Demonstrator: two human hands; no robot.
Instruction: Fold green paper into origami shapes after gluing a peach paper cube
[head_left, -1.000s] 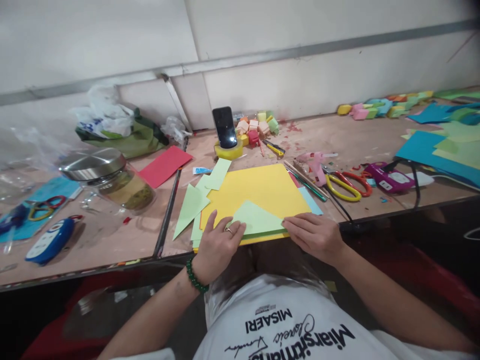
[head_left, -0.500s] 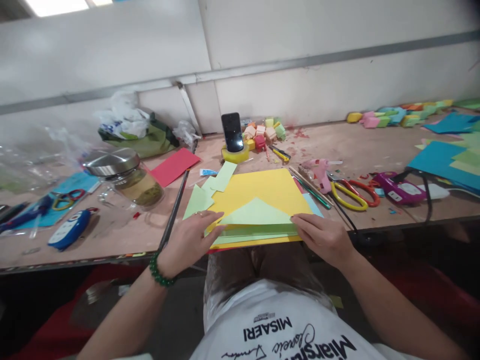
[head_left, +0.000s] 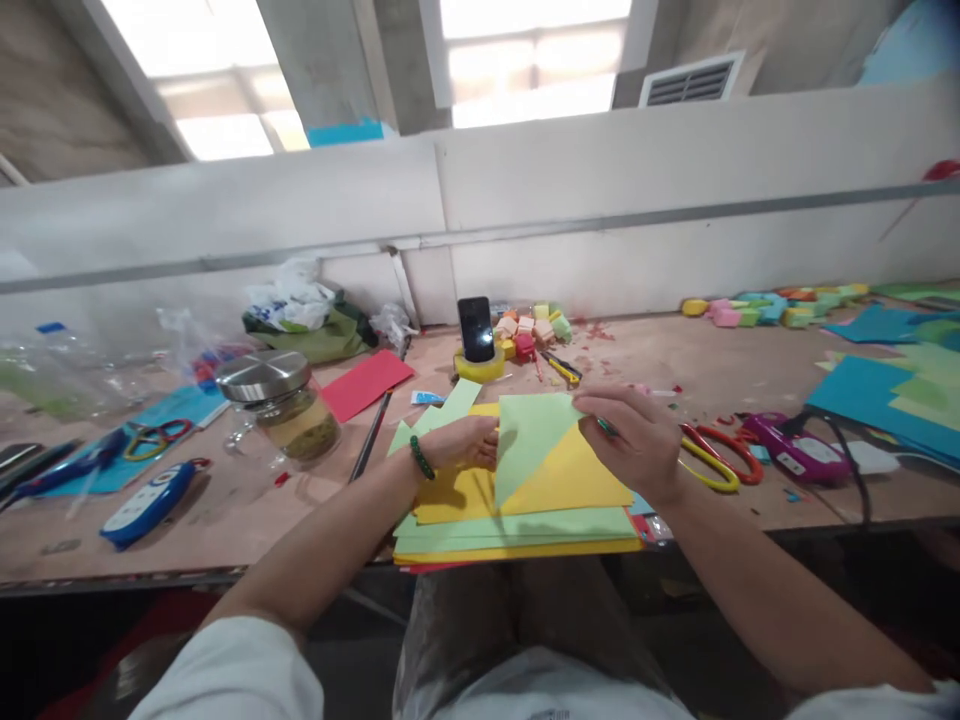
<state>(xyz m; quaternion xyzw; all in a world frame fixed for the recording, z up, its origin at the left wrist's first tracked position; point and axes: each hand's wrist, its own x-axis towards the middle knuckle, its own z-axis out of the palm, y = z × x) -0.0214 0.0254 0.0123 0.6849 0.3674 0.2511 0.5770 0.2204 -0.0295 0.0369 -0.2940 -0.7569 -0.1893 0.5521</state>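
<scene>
A light green sheet of paper [head_left: 529,435] is tilted up over a yellow sheet [head_left: 570,480], its slanting lower edge running across the yellow. My right hand [head_left: 637,440] pinches the green paper at its upper right corner. A dark green tip shows under those fingers; I cannot tell whether it is held. My left hand [head_left: 472,442] is closed with curled fingers at the green paper's left edge, the fingertips partly hidden. Below both hands lies a stack of light green sheets [head_left: 450,535], with yellow and red sheets under it.
To the right lie red-and-yellow scissors [head_left: 724,455] and a purple device [head_left: 799,447]. A phone [head_left: 476,330] stands on a yellow tape roll [head_left: 480,366] behind the sheets. A lidded glass jar [head_left: 289,410] and a blue device [head_left: 150,503] are at left. The table's front edge is close.
The light green paper has gone from lying flat to being tilted up. My right hand has risen with its corner, and my left hand has moved right and closed. The head view has tipped upward.
</scene>
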